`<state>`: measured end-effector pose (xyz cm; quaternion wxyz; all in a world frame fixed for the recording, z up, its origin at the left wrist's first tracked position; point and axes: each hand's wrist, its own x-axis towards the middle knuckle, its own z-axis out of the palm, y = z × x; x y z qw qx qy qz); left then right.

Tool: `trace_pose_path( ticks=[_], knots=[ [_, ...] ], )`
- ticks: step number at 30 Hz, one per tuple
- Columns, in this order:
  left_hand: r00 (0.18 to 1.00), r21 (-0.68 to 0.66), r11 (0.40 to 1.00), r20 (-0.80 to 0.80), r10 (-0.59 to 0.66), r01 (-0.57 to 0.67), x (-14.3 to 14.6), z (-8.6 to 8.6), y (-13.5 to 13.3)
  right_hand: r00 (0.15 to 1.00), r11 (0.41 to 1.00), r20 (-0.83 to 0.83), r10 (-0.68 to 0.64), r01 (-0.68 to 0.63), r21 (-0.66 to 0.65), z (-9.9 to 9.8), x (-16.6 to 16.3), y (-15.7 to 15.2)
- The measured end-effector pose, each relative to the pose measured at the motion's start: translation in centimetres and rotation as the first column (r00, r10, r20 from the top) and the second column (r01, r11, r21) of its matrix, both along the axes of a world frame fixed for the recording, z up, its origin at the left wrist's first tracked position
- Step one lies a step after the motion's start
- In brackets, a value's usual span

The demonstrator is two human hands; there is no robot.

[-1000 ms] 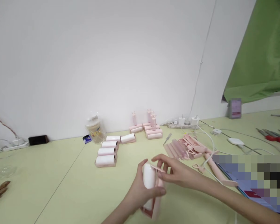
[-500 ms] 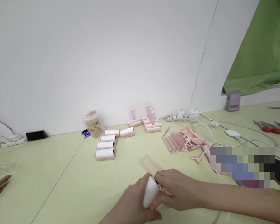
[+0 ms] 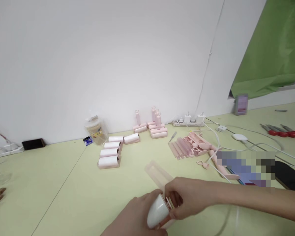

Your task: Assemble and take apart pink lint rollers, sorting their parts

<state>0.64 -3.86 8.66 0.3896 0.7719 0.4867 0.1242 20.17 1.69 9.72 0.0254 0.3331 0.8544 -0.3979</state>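
Low at the front, my left hand (image 3: 135,214) wraps round a white lint roller refill (image 3: 158,211), which is tilted with one end toward my right hand (image 3: 184,198). My right hand has its fingers curled at that end, gripping a pinkish part mostly hidden by the fingers. Just beyond both hands lies a clear pink plastic cover (image 3: 158,172). Several white lint rolls (image 3: 109,161) in pale pink holders lie in a group to the left. Assembled pink lint rollers (image 3: 158,132) with upright handles stand against the wall.
Clear pink tubes (image 3: 180,149) and pink handle parts (image 3: 199,141) are piled at the right, crossed by white cables. Behind them sits a power strip (image 3: 188,124). A bagged cup (image 3: 95,131) stands by the wall. Red-handled tools (image 3: 282,132) and a dark phone (image 3: 290,175) lie far right.
The white refill has turned and dropped slightly in my left hand. My right fingers have curled in more at its end. The whole view has shifted a little.
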Motion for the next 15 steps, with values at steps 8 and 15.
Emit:
trace_pose_path(
  ticks=[8, 15],
  knots=[
    [0.804, -0.083, 0.925, 0.470, 0.364, -0.370, 1.1, -2.7, 1.8, 0.888, 0.950, -0.359, -0.287, 0.216, -0.224, -2.1, 0.2, 0.6],
    [0.680, 0.032, 0.973, 0.720, 0.136, -0.228, 0.7, -4.6, 7.6, 0.741, 0.907, -0.544, -0.393, 0.411, -0.096, -3.4, -0.1, 1.0]
  ],
)
